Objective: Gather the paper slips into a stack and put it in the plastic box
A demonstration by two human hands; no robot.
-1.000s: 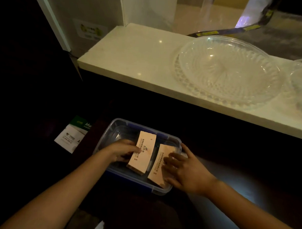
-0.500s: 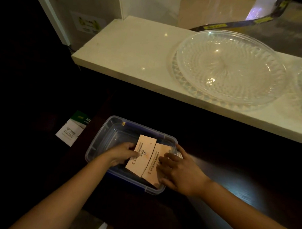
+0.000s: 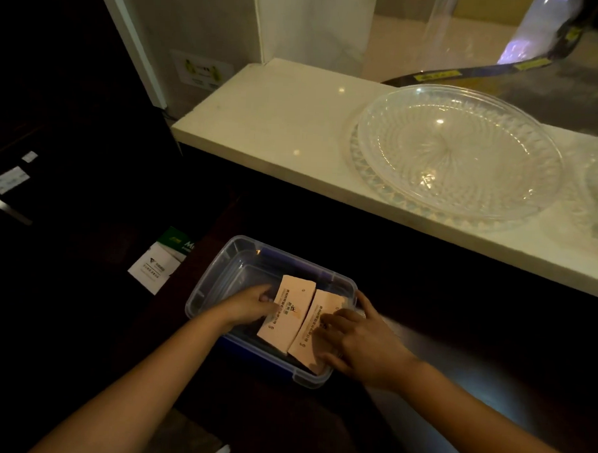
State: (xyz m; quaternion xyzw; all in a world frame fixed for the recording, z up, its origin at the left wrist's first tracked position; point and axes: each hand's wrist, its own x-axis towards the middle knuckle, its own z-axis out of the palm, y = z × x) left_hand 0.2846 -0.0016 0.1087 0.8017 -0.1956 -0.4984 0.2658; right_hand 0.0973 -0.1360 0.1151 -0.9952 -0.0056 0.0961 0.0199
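A clear plastic box (image 3: 221, 274) with a blue base sits on the dark lower counter. Two stacks of pale orange paper slips lie side by side in its right half. My left hand (image 3: 250, 306) reaches into the box and holds the left stack (image 3: 286, 312) by its left edge. My right hand (image 3: 358, 340) rests over the box's right rim with its fingers pressed on the right stack (image 3: 316, 332). The stacks touch along their long edges, and the right one's near end is partly hidden under my fingers.
A white card with a green band (image 3: 160, 262) lies left of the box. Behind, a raised pale stone ledge (image 3: 277, 124) carries a large cut-glass dish (image 3: 456, 150) and part of another at the right edge. A dark strap (image 3: 465, 71) lies behind the dish.
The two stacks have come closer together and settled lower into the box, now touching side by side. Both hands stay on them; the view has shifted a little.
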